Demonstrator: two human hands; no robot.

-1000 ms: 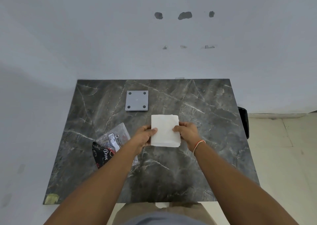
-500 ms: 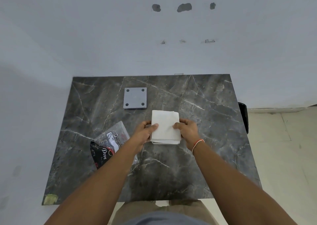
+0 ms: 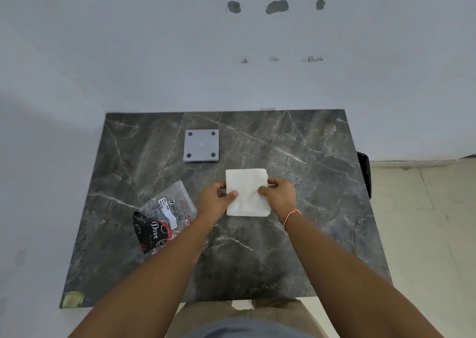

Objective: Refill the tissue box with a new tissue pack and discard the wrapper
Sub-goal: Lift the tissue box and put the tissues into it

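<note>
A white stack of tissues (image 3: 246, 190) is held over the middle of the dark marble table (image 3: 309, 208). My left hand (image 3: 215, 198) grips its left edge, thumb on top. On the opposite edge my right hand (image 3: 279, 196) holds it the same way. The emptied plastic wrapper (image 3: 164, 217), clear with a black printed end, lies crumpled on the table just left of my left wrist. A grey square tissue box (image 3: 201, 145) with four dark round feet showing sits further back, above and left of the tissues.
The table stands against a pale wall. A black bin (image 3: 363, 172) shows partly beyond the table's right edge, on a tiled floor (image 3: 417, 234). A piece of tape (image 3: 73, 299) marks the table's near left corner.
The tissue stack shifted slightly between my hands, and my thumbs now rest further onto its top. The wrapper and the grey box have not moved.
</note>
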